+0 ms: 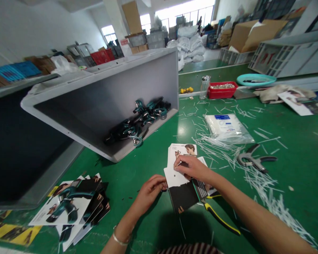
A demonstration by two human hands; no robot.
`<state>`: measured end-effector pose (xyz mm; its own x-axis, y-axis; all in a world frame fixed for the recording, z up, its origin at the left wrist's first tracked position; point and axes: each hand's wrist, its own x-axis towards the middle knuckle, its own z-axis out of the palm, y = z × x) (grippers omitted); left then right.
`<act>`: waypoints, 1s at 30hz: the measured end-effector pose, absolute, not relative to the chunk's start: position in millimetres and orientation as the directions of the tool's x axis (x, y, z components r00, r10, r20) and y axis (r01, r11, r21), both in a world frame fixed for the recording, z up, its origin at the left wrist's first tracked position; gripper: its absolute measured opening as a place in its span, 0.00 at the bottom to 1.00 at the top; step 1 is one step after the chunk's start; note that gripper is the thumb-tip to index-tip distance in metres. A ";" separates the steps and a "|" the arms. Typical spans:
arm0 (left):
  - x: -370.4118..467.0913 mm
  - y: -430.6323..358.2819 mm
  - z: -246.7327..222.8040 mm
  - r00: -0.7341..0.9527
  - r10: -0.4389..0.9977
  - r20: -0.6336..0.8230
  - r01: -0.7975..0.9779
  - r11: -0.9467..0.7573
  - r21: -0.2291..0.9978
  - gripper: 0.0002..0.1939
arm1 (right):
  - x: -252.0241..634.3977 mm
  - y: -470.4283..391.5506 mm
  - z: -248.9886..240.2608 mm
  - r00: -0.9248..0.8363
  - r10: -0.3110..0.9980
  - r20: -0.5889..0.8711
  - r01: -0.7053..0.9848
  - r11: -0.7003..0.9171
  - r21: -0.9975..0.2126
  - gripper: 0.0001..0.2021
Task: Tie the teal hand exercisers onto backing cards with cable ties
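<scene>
A printed card (pixel 184 199), white at its top and black below, lies in front of me with a small hole in its white part. At its left edge, the fingers of my left hand (pixel 151 192) are bent together on the card. My right hand (pixel 189 167) rests over the white part, its thumb and fingers pinched; whatever is between them is too small to make out. More printed cards (pixel 172 151) lie beneath and beyond it. Pliers with yellow-and-black handles (pixel 222 218) lie to the right, partly under my right forearm.
A grey crate (pixel 100 102) lies on its side, holding several teal-and-black hand tools (pixel 145 118). Cards with such tools (pixel 71 204) are piled at left. At right are scattered white cable ties (pixel 265 194), a bag of ties (pixel 228 127), grey pliers (pixel 254 159) and a red tray (pixel 222 92).
</scene>
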<state>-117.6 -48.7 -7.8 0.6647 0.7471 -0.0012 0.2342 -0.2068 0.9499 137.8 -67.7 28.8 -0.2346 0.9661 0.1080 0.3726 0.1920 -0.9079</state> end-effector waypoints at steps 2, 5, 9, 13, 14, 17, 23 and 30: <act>-122.8 -55.7 -4.8 0.655 0.756 0.000 0.216 -0.188 0.958 0.11 | 136.0 -66.6 25.4 -0.242 0.966 0.092 0.360 0.178 -0.916 0.06; -116.0 -60.4 -3.9 0.510 0.858 0.060 0.242 -0.210 0.947 0.08 | 132.6 -65.6 24.0 -0.248 0.964 0.095 0.346 0.180 -0.921 0.06; -90.2 -59.9 -10.3 0.402 0.915 0.030 0.146 -0.097 0.985 0.08 | 129.3 -67.6 26.5 -0.257 0.958 0.128 0.337 0.213 -0.917 0.05; -70.8 -58.9 -18.8 0.417 0.908 -0.048 0.082 0.015 0.996 0.11 | 128.8 -70.9 28.8 -0.291 0.939 0.182 0.330 0.277 -0.902 0.06; -69.2 -58.8 -19.8 0.427 0.903 -0.043 0.083 0.008 0.997 0.11 | 129.1 -71.5 29.1 -0.300 0.934 0.196 0.332 0.295 -0.896 0.06; -70.3 -58.6 -16.8 0.467 0.884 0.017 0.084 -0.063 0.994 0.09 | 130.5 -73.0 29.8 -0.313 0.926 0.212 0.344 0.319 -0.883 0.06; -73.9 -56.0 -0.1 0.483 0.875 0.026 0.109 -0.090 0.990 0.10 | 132.4 -73.3 29.8 -0.343 0.912 0.224 0.374 0.352 -0.858 0.06; -67.5 -44.5 0.8 0.398 0.901 -0.170 -0.117 0.234 0.965 0.18 | 134.4 -53.3 21.0 -0.291 0.934 0.206 0.380 0.311 -0.871 0.07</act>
